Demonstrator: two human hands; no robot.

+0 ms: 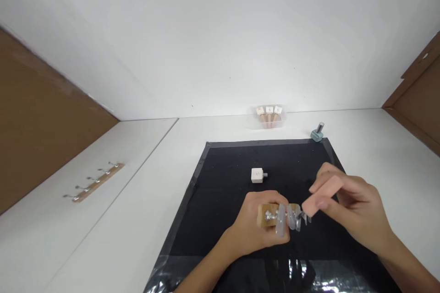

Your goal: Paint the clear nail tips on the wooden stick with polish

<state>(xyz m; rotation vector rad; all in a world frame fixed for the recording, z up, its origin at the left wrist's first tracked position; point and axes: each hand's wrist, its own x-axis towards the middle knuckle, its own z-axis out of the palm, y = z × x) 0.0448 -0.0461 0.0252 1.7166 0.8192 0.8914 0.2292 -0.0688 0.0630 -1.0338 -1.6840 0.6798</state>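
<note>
My left hand (256, 222) is wrapped around a wooden strip (264, 209) fitted with metal clips. Several clear false nail tips (281, 220) stand on the clips, in front of my fingers. Between the thumb and fingers of my right hand (354, 206) is a pink nail buffer block (323, 194). Its lower end is at the nail tips near the strip's right end; whether it touches them I cannot tell. Beyond my left hand, a small white block (257, 175) with a short metal stub lies on the black mat (220, 219).
Another wooden strip (98, 183) with several metal clips lies on the white table at left. At the back, a clear plastic box (280, 121) contains three white-topped pieces with pinkish stems. A teal bottle-like item (316, 135) with a silver top sits at the mat's far right corner.
</note>
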